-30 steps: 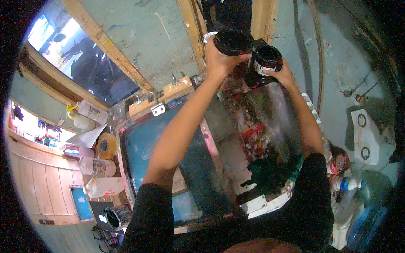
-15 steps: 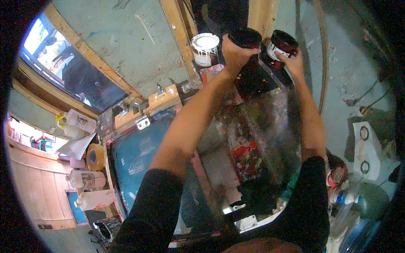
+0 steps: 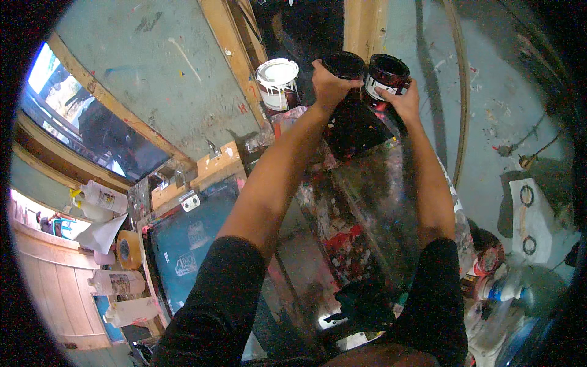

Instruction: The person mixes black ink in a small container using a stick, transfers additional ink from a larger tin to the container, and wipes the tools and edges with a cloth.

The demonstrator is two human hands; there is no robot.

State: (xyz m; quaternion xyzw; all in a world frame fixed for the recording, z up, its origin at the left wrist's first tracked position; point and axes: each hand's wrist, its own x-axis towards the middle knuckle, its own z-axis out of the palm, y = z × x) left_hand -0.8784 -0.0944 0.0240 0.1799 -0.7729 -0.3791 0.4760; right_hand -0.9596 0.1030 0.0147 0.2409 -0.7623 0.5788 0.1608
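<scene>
At the far end of the paint-stained workbench, my left hand [image 3: 332, 87] is closed round the left side of a dark, paint-coated can [image 3: 343, 65]. My right hand [image 3: 403, 101] grips a second dark can [image 3: 389, 73] with a pale label, its fingers on the right side and the thumb across the label. The two cans stand side by side, their rims close together; whether they touch I cannot tell. Left of them is a third can [image 3: 279, 85], white on top with white drips down its side. The contents of the dark cans are too dark to make out.
A blue screen-printing frame [image 3: 189, 251], hinge-clamped at its far edge, lies left on the bench. Plastic bottles [image 3: 119, 282] and a tape roll [image 3: 128, 249] line the left side. Black cloth [image 3: 361, 303] lies near me. More containers [image 3: 501, 287] stand at right, by the wall.
My right hand has brought its can leftward, closing the gap to the can in my left hand. The whole view has also shifted slightly.
</scene>
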